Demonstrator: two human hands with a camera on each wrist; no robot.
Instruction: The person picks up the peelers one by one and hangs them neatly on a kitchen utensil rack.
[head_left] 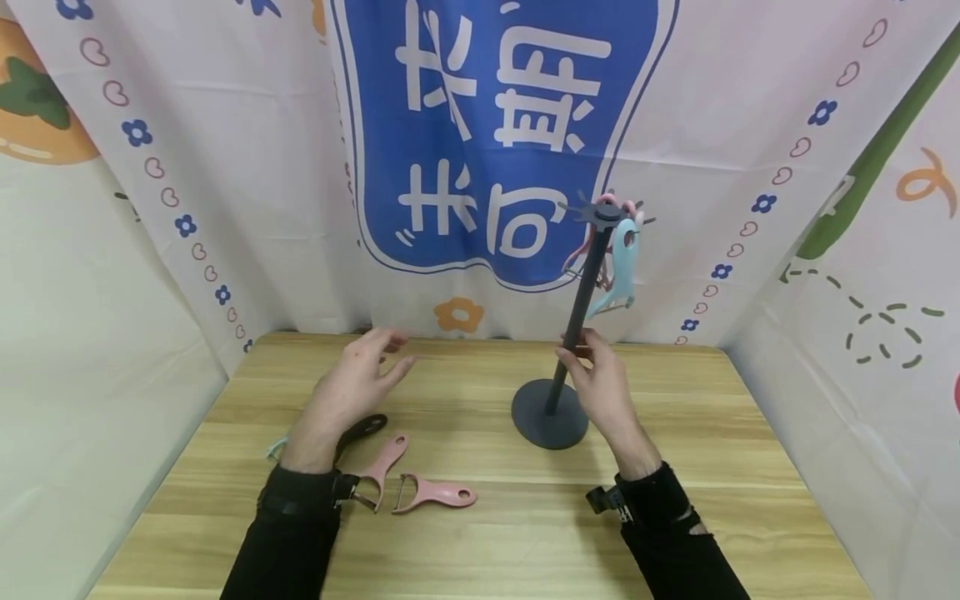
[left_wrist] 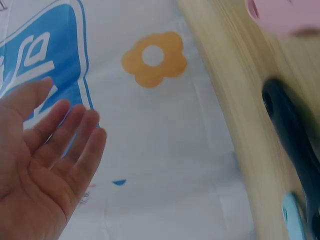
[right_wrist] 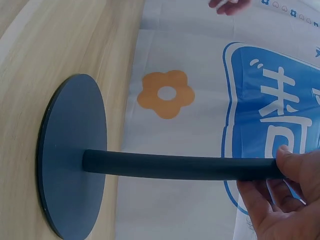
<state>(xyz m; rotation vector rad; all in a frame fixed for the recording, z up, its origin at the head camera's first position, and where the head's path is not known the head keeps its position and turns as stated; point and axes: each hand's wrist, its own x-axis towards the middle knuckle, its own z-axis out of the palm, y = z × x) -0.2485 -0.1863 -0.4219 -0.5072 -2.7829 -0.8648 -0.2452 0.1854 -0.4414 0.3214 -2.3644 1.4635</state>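
A dark rack stand [head_left: 573, 333] with a round base [right_wrist: 70, 160] is upright on the table at right of centre. My right hand [head_left: 600, 379] grips its pole, thumb and fingers around it, as the right wrist view also shows [right_wrist: 285, 195]. From the hooked top [head_left: 607, 213] hang a light blue peeler [head_left: 624, 262] and pink ones partly hidden behind the pole. My left hand [head_left: 360, 375] is held above the table with loosely bent fingers and nothing in it. Beneath and nearer lie a black-handled peeler [head_left: 363, 427], two pink peelers [head_left: 390, 456] [head_left: 442, 493] and a light blue one, mostly hidden by the wrist.
The wooden table [head_left: 525, 550] meets a printed cloth [head_left: 285, 208] at its back edge. Cloth walls also stand at left and right. The stand's hooks [head_left: 648, 220] stick out around its top.
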